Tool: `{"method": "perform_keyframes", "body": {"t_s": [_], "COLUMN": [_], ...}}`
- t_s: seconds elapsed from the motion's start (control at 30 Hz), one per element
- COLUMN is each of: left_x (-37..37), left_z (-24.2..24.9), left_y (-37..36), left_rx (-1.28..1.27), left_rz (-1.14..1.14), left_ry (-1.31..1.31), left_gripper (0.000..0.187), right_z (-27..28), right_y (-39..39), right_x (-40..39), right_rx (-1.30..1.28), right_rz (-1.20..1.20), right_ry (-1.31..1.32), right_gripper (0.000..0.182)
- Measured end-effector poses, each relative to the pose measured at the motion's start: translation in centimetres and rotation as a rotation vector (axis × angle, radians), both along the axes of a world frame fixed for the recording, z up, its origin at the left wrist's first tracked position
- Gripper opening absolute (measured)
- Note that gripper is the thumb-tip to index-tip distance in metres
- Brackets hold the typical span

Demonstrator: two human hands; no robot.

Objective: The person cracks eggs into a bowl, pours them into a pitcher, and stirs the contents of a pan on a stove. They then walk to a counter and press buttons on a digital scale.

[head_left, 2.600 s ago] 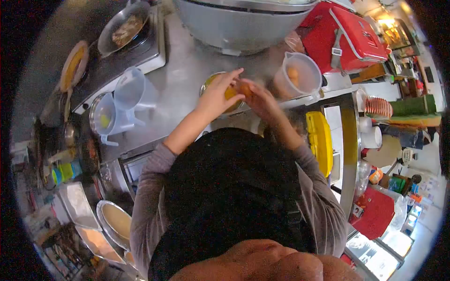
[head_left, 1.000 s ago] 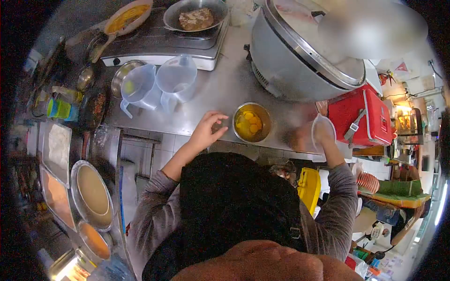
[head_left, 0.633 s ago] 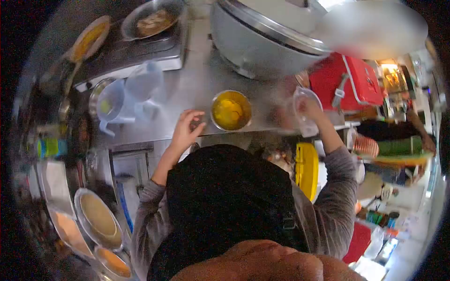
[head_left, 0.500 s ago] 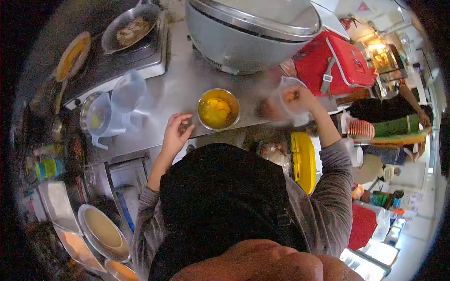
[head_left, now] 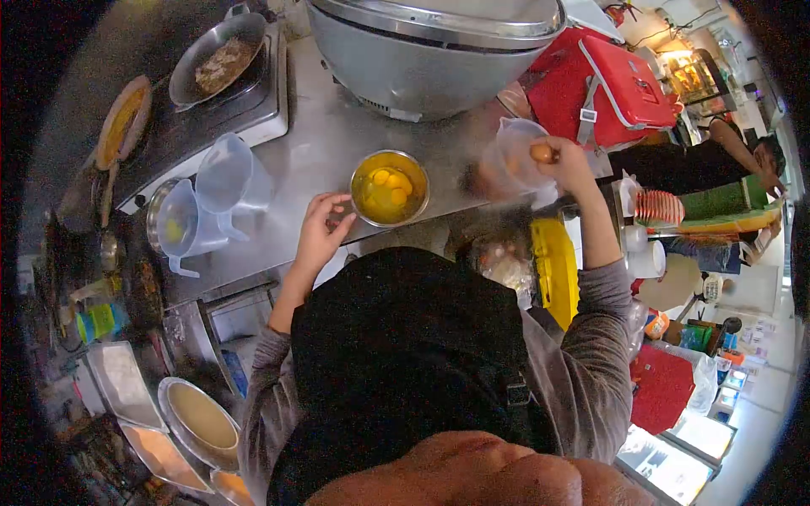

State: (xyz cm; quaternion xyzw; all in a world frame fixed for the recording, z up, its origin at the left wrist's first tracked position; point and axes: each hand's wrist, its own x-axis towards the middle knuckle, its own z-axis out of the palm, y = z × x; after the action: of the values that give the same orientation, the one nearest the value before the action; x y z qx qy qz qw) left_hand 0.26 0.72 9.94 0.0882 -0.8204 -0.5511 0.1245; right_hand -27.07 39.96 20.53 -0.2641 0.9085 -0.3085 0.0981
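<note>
A round metal bowl (head_left: 361, 214) stands near the counter's front edge, with several egg yolks (head_left: 390, 187) in clear egg white inside. My left hand (head_left: 323, 226) is just left of the bowl, fingers apart and curved, with nothing in it. On the right, my right hand (head_left: 567, 167) holds a brown egg (head_left: 542, 153) at its fingertips. The egg is over the rim side of a translucent plastic jug (head_left: 510, 160), whose contents look reddish brown and blurred.
Two clear jugs (head_left: 226, 175) stand at left beside a stove (head_left: 253, 118) with a frying pan (head_left: 221, 67). A large grey cooker (head_left: 430, 72) fills the back. A red cooler bag (head_left: 624, 88) is at right. Below the counter is a yellow container (head_left: 554, 270). Another person (head_left: 700, 156) is at far right.
My right hand has come up out of the jug, and a brown egg now shows clearly in it. My left hand remains beside the bowl. The whole view has shifted slightly.
</note>
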Motion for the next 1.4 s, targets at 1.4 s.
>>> {"method": "perform_keyframes", "body": {"t_s": [1.4], "left_x": [-2.2], "left_z": [1.6], "left_y": [1.5], "left_rx": [0.101], "left_rz": [-0.074], "left_ry": [-0.057], "left_gripper": [0.038], "right_z": [-12.9], "right_y": [-14.3], "right_x": [11.1], "right_rx": [-1.027], "right_rz": [-0.034], "right_ry": [-0.745], "right_gripper": [0.039]}}
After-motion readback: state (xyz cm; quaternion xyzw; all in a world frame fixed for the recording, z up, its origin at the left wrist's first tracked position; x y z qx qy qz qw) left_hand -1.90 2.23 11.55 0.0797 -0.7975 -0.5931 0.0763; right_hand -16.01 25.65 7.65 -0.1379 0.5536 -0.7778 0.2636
